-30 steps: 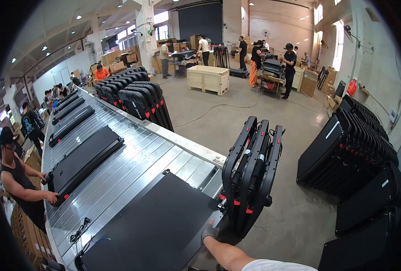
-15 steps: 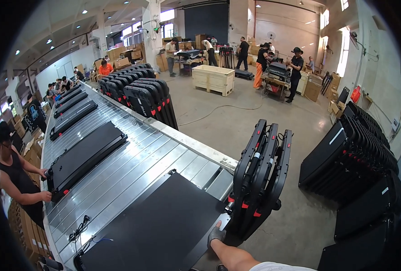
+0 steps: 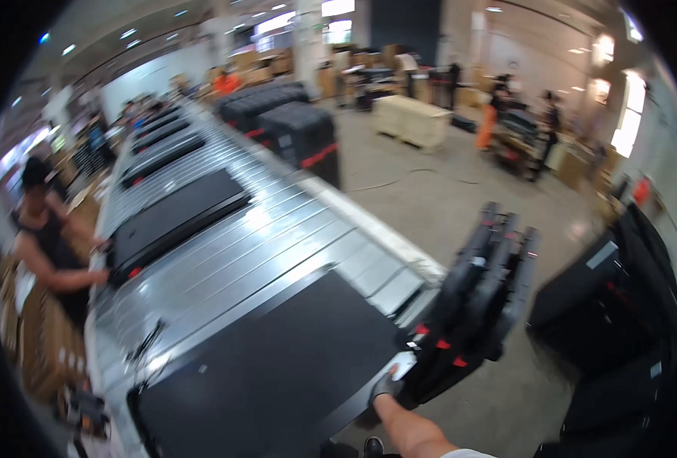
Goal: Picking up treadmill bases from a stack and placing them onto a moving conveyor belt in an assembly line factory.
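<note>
A wide, flat black treadmill deck lies on the near end of the slatted metal conveyor. My right hand, in a grey glove, is closed on its right edge at a pale metal end piece. The thumb lies on top, and the fingers are mostly hidden beneath. Just beyond that hand, several black folded frames with red parts stand upright side by side. A black cord rests on the conveyor left of the deck. My left hand is out of view.
The conveyor stretches far left, carrying more black decks. A co-worker on its left side has both hands at the nearest one. Black panels stack along the right wall. A wooden crate stands on the floor.
The whole view has swung, so everything sits further right and is blurred. My right hand keeps its hold on the deck's edge. The co-worker still has both hands at the other deck.
</note>
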`<state>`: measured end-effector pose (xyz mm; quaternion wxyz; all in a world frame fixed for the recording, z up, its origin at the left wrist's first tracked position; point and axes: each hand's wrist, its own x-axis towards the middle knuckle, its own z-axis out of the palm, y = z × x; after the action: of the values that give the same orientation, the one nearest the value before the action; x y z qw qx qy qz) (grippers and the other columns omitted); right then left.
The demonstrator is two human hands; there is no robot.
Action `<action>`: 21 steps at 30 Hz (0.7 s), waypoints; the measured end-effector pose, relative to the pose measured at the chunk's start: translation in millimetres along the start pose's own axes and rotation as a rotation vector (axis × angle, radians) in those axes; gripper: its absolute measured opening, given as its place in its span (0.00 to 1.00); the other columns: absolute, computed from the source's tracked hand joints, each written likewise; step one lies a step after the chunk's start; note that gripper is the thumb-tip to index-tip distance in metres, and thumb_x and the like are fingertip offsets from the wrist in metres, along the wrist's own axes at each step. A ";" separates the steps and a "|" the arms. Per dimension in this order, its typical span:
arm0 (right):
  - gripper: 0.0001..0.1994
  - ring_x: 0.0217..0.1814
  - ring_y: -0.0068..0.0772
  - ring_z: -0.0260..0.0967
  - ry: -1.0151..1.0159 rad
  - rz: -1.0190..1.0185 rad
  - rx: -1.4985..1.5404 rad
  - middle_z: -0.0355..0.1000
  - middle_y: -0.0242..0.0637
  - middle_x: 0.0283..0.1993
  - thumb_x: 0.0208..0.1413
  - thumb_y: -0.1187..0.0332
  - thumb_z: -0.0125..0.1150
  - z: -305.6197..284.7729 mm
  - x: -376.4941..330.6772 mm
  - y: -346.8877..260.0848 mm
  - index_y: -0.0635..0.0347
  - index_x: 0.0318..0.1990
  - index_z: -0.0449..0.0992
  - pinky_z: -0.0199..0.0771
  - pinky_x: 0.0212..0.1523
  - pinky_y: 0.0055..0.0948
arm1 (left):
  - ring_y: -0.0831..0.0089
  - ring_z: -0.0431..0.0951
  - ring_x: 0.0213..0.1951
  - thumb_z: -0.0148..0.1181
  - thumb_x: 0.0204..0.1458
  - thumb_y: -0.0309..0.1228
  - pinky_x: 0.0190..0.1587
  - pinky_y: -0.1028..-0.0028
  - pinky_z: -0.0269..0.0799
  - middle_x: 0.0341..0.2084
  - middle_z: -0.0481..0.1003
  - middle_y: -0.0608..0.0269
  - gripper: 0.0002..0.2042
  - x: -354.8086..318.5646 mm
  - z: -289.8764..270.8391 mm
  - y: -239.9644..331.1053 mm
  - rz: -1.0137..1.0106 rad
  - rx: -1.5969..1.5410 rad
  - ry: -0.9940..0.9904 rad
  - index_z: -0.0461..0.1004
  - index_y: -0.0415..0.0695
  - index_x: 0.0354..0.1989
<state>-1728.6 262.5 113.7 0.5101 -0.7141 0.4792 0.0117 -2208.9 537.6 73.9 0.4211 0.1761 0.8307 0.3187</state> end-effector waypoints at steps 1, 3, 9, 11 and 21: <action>0.42 0.50 0.56 0.73 0.055 0.017 -0.029 0.74 0.58 0.49 0.53 0.31 0.50 -3.3 6.3 -3.1 0.72 0.50 0.73 0.70 0.52 0.47 | 0.59 0.69 0.55 0.38 0.56 0.64 0.56 0.60 0.68 0.58 0.68 0.56 0.40 6.5 -41.8 -13.0 -0.026 -0.025 0.080 0.61 0.41 0.65; 0.47 0.49 0.57 0.73 -0.043 0.061 0.073 0.73 0.62 0.47 0.50 0.29 0.51 -29.9 -6.7 -33.3 0.78 0.49 0.72 0.71 0.50 0.47 | 0.60 0.69 0.55 0.38 0.56 0.64 0.56 0.60 0.68 0.58 0.68 0.56 0.40 8.2 -111.7 -43.9 -0.085 -0.088 0.228 0.61 0.41 0.65; 0.53 0.60 0.60 0.66 -0.105 0.123 0.107 0.63 0.67 0.61 0.52 0.28 0.47 -10.1 -30.4 -31.8 0.81 0.61 0.58 0.70 0.59 0.46 | 0.61 0.70 0.55 0.39 0.57 0.63 0.56 0.61 0.68 0.57 0.68 0.57 0.39 -14.9 -204.9 -122.4 -0.227 -0.160 0.475 0.62 0.41 0.65; 0.53 0.61 0.59 0.66 -0.167 0.152 0.128 0.61 0.66 0.62 0.52 0.28 0.46 -10.0 -27.7 -27.8 0.80 0.62 0.57 0.69 0.60 0.46 | 0.61 0.70 0.55 0.39 0.57 0.63 0.56 0.61 0.68 0.57 0.68 0.57 0.39 -16.4 -205.4 -133.1 -0.247 -0.133 0.487 0.62 0.41 0.65; 0.49 0.59 0.58 0.66 -0.027 0.082 0.025 0.66 0.64 0.59 0.51 0.30 0.50 2.5 -14.9 -12.6 0.78 0.58 0.64 0.66 0.60 0.46 | 0.63 0.70 0.54 0.39 0.58 0.61 0.56 0.63 0.68 0.56 0.69 0.58 0.37 -4.4 -35.2 -77.9 -0.133 0.142 0.205 0.63 0.41 0.64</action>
<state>-1726.7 274.7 129.1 0.5246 -0.6873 0.5012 0.0364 -2236.8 464.5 39.2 0.3406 0.1163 0.8997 0.2470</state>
